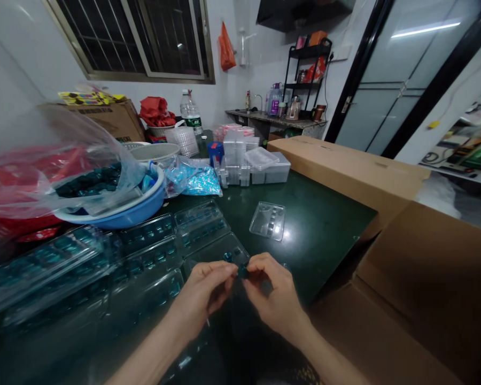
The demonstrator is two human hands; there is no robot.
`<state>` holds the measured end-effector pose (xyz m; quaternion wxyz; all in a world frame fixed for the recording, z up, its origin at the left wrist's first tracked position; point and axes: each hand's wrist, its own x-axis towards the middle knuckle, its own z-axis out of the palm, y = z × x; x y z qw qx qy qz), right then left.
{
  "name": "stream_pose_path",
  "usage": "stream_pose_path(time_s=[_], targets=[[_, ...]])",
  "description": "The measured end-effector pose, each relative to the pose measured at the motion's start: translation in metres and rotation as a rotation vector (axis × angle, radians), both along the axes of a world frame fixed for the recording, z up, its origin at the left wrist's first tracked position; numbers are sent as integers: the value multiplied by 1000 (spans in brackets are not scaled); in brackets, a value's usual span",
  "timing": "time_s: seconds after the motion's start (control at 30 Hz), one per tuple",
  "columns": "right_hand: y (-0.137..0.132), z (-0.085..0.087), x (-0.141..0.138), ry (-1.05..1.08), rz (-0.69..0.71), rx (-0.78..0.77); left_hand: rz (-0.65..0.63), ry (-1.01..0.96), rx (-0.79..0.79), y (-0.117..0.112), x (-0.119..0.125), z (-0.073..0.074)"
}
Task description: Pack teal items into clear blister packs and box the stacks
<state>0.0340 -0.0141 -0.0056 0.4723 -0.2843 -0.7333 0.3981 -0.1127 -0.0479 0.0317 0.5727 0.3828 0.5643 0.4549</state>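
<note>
Dark green table (320, 214) is spreading across the middle of the frame. At centre left, a blue basin (150, 204) is holding dark pieces under clear film. Across the lower left, clear plastic trays (152, 289) are lying close together, several showing teal pieces in their hollows. At lower centre, the left hand (211, 284) is pinching a small teal piece (242, 271) between thumb and forefinger; the right hand (274, 289) is pinching it from the other side. Its position is falling just beside the near tray (210, 250); contact cannot be told. Good handling is probably calling for light, even fingertip pressure, with both hands working low over the table. The piece is looking dark bluish green, the fingers hiding its exact shape. At lower right, a cardboard box (425, 267) is gaping open.
</note>
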Motion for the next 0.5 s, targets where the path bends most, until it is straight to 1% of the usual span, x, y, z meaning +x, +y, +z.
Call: stream_pose_path(time_s=[0.07, 0.13, 0.23, 0.33, 0.4, 0.43, 0.5], targets=[[1, -1, 2, -34, 35, 48, -19, 13, -17, 2, 0, -1], [2, -3, 4, -65, 67, 101, -27, -41, -52, 4, 1, -8], [3, -4, 9, -98, 85, 147, -13, -265, -132, 9, 6, -23], [10, -2, 16, -136, 130, 105, 26, -438, -185, 16, 15, -30], [28, 0, 23, -157, 130, 37, 57, -501, -218, 22, 19, -28], [43, 0, 27, -163, 99, -1, 79, -524, -233, 25, 20, -26], [86, -2, 36, -172, -35, -63, 130, -545, -238, 28, 18, -21]])
